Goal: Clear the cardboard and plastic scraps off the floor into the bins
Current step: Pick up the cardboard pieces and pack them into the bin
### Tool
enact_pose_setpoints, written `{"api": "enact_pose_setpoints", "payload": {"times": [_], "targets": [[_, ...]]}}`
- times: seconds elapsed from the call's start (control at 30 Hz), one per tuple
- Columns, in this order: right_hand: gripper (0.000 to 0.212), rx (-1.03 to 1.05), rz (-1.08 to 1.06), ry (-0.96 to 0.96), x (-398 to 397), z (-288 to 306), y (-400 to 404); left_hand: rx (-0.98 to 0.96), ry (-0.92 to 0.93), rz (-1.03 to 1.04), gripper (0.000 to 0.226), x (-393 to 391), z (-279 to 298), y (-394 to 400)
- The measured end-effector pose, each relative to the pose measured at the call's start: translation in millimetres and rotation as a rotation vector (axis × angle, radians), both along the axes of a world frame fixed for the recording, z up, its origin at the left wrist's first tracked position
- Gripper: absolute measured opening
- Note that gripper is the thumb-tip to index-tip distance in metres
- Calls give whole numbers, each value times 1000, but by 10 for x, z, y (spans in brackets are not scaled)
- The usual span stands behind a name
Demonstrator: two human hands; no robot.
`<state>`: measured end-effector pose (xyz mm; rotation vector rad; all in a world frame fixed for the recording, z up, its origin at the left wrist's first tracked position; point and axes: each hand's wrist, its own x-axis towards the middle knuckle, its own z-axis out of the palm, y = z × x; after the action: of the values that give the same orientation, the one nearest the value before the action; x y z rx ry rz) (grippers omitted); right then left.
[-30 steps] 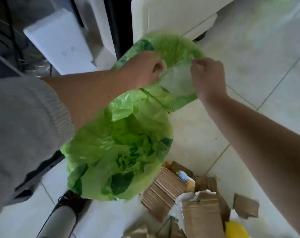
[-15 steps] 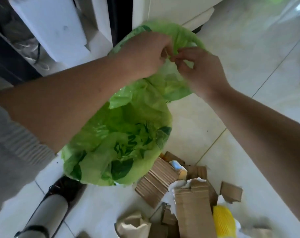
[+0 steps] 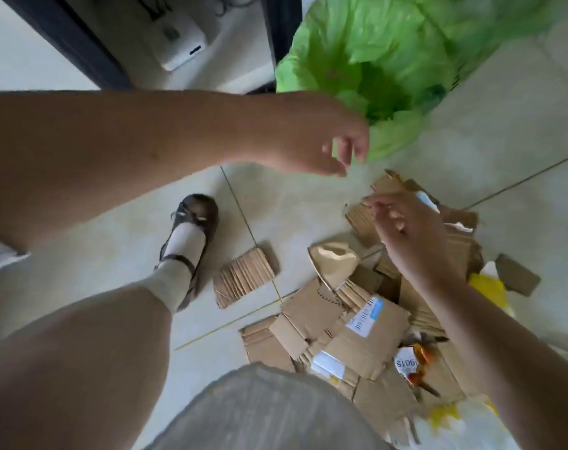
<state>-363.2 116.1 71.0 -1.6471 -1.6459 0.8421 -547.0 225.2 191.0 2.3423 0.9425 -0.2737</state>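
Blocking: shoe (image 3: 195,228) and lone cardboard piece (image 3: 245,277) just beside cardboard pile (image 3: 357,326)
Bin: green bag (image 3: 390,60) on floor, contents unclear
Hands: left hand (image 3: 321,141) and right hand (image 3: 406,232) loosely open, empty

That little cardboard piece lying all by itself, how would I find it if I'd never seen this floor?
Start at the big heap of cardboard scraps on the pale tiled floor. Look from the heap toward the dark shoe. Between them lies the ribbed cardboard piece, alone and flat across a tile joint, its ridges showing, touching nothing else.
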Motion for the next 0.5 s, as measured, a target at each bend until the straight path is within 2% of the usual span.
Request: {"api": "enact_pose_setpoints", "payload": {"times": [0.13,0.23,0.3,0.4,0.5], "targets": [[23,-210,114,-220,-121,-440,-240,-62,245,-111,29,-145,-646,-364],[47,-439,96,-344,-185,-801,-285,-93,399,-144,41,-354,-1363,-546],[60,-516,132,-383,-268,-951,-297,-43,470,-208,57,-563,-1805,-695],[78,-600,230,-487,-362,-1156,-289,103,554,-456,87,-835,-2301,-932],[82,-619,256,-632,-453,-1344,-298,203,539,-588,96,-993,-2577,-1088]]}}
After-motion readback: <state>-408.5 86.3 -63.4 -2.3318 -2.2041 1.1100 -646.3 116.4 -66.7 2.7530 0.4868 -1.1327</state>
